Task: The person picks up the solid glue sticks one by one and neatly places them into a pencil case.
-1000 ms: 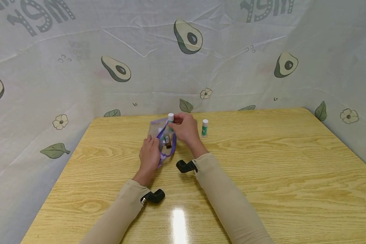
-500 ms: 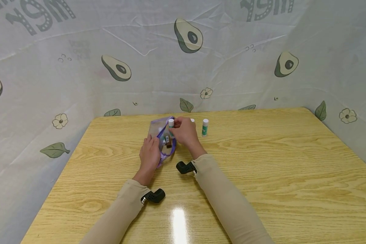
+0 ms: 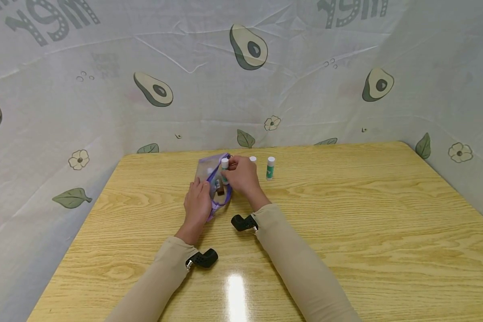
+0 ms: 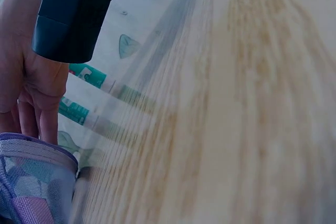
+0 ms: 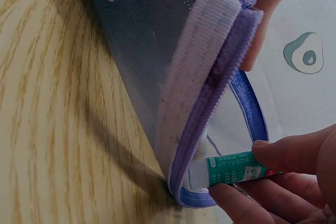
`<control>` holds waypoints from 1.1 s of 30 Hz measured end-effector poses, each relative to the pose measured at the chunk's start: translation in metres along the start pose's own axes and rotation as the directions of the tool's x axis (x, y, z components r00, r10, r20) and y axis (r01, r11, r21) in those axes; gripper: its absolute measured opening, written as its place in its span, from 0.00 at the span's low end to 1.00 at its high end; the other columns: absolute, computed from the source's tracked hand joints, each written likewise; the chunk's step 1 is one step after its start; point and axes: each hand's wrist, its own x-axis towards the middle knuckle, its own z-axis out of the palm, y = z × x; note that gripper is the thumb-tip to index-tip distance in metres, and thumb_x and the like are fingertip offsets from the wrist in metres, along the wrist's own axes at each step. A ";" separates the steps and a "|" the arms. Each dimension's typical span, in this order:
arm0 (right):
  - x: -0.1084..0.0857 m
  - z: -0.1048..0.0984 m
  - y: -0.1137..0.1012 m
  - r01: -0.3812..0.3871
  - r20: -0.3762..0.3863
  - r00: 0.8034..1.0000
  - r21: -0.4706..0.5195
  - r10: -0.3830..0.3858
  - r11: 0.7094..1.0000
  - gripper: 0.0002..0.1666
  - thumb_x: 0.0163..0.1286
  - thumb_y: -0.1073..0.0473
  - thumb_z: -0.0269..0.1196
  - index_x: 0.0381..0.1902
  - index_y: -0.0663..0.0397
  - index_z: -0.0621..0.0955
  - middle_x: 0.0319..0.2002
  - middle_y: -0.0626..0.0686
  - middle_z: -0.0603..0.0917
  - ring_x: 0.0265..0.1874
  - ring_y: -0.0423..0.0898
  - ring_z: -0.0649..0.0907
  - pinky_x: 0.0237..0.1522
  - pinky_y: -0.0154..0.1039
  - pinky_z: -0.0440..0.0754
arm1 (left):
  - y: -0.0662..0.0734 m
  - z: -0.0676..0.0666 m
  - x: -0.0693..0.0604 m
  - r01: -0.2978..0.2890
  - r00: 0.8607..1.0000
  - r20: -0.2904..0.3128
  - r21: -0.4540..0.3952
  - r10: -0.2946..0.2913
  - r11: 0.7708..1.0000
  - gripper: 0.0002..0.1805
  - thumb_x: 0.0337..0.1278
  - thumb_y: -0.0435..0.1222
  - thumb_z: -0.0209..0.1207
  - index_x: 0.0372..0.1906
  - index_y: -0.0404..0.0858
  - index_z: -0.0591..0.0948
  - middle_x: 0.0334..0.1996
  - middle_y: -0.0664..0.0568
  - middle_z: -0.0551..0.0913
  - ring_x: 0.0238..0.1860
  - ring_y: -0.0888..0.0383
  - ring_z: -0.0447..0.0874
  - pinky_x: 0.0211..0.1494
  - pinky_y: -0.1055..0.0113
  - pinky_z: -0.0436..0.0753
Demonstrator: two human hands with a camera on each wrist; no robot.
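My right hand (image 3: 243, 176) pinches a green-labelled glue stick (image 3: 225, 165) between thumb and fingers. In the right wrist view the glue stick (image 5: 231, 167) has its base end inside the unzipped mouth of a purple-edged mesh zipper pouch (image 5: 181, 72). My left hand (image 3: 197, 203) holds the left side of the pouch (image 3: 204, 169), thumb by the opening. Through the mesh I see a small dark brown object (image 3: 219, 188) with a white label, and a pale item partly hidden beside it. Most left-hand fingers are hidden from the right wrist camera.
Right of the pouch another glue stick (image 3: 270, 169) stands upright. A further glue stick (image 3: 253, 158) shows only its white cap behind my right hand; both appear in the left wrist view. A patterned cloth (image 3: 306, 89) hangs behind the wooden table (image 3: 366, 223).
My right hand has lowered the glue stick further into the pouch mouth. A white cap has come into view behind that hand. The brown object has shifted slightly left; my left hand stays put.
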 end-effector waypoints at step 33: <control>-0.001 0.009 0.007 -0.153 -0.004 0.988 0.089 0.154 0.984 0.14 0.71 0.56 0.73 0.43 0.64 0.91 0.36 0.59 0.94 0.35 0.50 0.95 0.31 0.32 0.87 | -0.002 0.002 0.001 -0.019 1.000 -0.016 -0.011 0.019 1.000 0.33 0.85 0.45 0.30 0.81 0.33 0.66 0.85 0.34 0.53 0.87 0.33 0.43 0.88 0.35 0.44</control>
